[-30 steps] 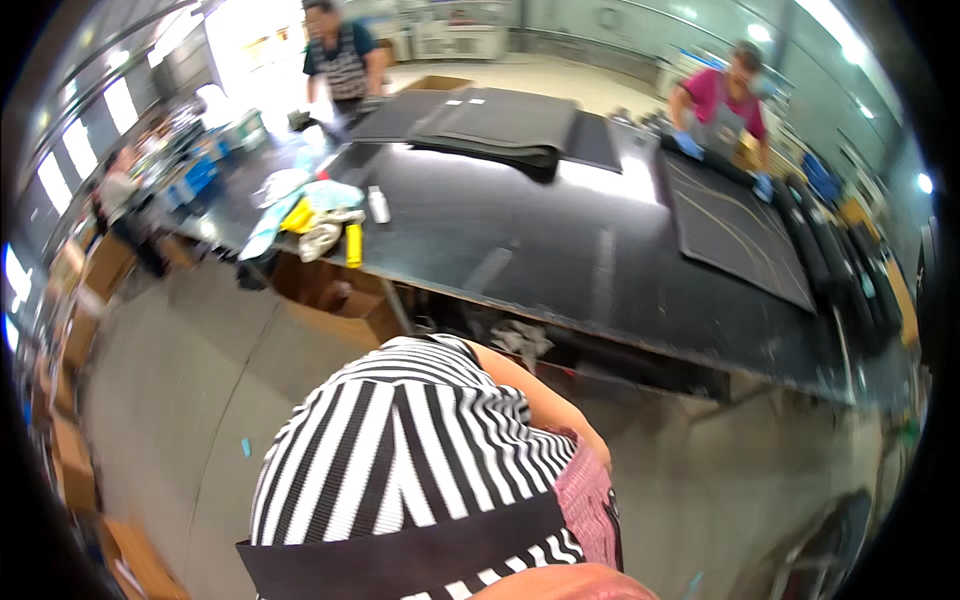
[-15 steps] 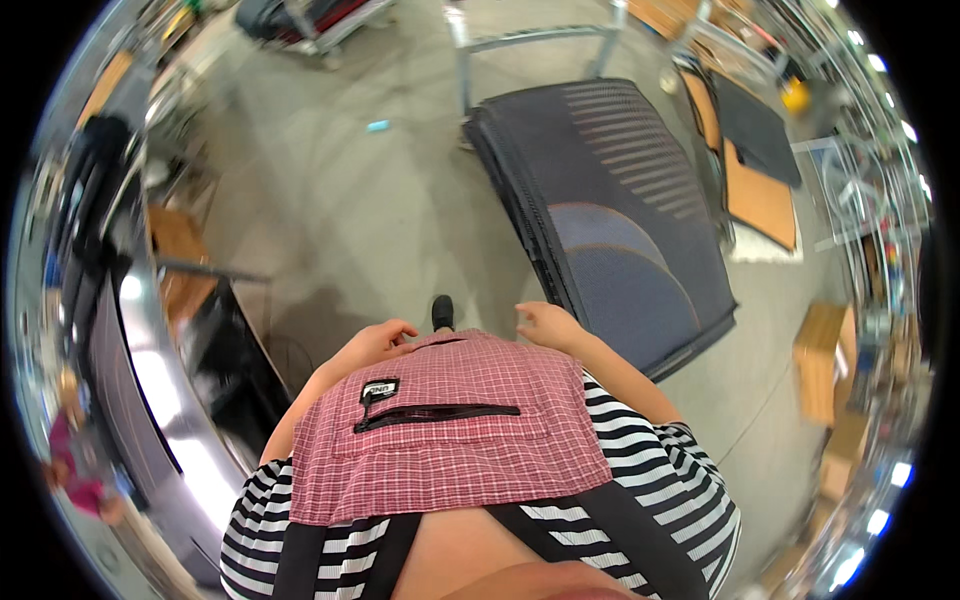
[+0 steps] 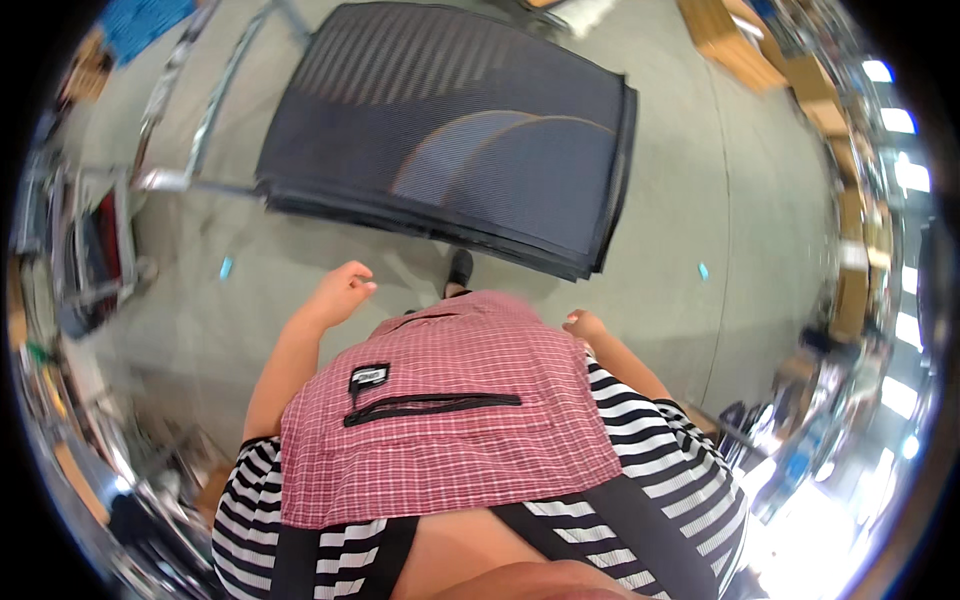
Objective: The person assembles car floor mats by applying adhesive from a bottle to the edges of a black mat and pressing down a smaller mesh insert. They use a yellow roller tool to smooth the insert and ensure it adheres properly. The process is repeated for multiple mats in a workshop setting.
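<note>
My left hand (image 3: 343, 291) hangs in the air left of my red checked apron (image 3: 450, 400), fingers loosely bent and a little apart. Nothing shows in it. At the apron's right edge is my right hand (image 3: 585, 326), also loosely bent, partly hidden by the apron and slightly blurred; I see nothing held. Ahead of both hands lies a stack of large dark patterned panels (image 3: 480, 130), with stripes at the left and pale arcs at the right. Neither hand touches it. One dark shoe (image 3: 460, 268) shows below its near edge.
A metal frame (image 3: 215, 120) reaches out from the stack's left side. Farther left stands a cart with dark and red pieces (image 3: 105, 245). Small blue scraps lie on the floor, one left (image 3: 226, 267), one right (image 3: 703, 270). Cardboard boxes (image 3: 735, 45) line the far right.
My view has turned to the right, so the panel stack now lies straight ahead instead of to the right. My left hand has moved outward from the apron; my right hand has dropped closer to it.
</note>
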Tool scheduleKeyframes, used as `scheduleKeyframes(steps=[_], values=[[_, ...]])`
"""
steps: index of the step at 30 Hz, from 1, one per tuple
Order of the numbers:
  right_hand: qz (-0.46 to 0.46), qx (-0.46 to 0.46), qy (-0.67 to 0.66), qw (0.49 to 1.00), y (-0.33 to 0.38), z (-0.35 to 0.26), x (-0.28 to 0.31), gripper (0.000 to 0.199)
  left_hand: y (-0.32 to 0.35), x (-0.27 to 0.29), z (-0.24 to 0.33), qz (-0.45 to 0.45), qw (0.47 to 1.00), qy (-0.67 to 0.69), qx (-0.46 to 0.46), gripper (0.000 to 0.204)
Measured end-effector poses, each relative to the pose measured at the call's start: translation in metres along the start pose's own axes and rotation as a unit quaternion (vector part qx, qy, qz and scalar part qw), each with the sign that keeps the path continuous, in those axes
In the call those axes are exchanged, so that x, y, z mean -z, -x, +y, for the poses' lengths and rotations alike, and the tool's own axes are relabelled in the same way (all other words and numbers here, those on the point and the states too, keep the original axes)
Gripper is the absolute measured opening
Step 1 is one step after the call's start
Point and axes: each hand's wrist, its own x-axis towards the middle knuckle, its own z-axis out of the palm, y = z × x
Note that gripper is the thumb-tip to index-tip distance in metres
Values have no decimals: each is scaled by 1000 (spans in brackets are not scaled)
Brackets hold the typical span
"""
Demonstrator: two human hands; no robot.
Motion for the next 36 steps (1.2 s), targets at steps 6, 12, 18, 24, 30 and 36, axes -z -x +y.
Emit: scheduleKeyframes(steps=[6,12,18,24,30,36], values=[[-24,28,-11,999,-14,4,-66,45,-2,14,7,-55,998,-14,6,35],[163,-41,-374,912,-100,5,-101,43,-3,29,-17,-119,990,-80,16,33],[351,-182,-406,824,-48,-5,-29,56,-13,65,-29,-138,972,-189,8,33],[340,-277,-256,861,-26,-8,23,56,-27,46,26,-137,966,-220,-16,35],[347,-85,-105,928,22,-69,66,21,-116,-45,130,-245,947,-168,-120,27],[397,215,-310,837,130,-276,94,13,-183,-83,307,-110,980,-12,-164,70]])
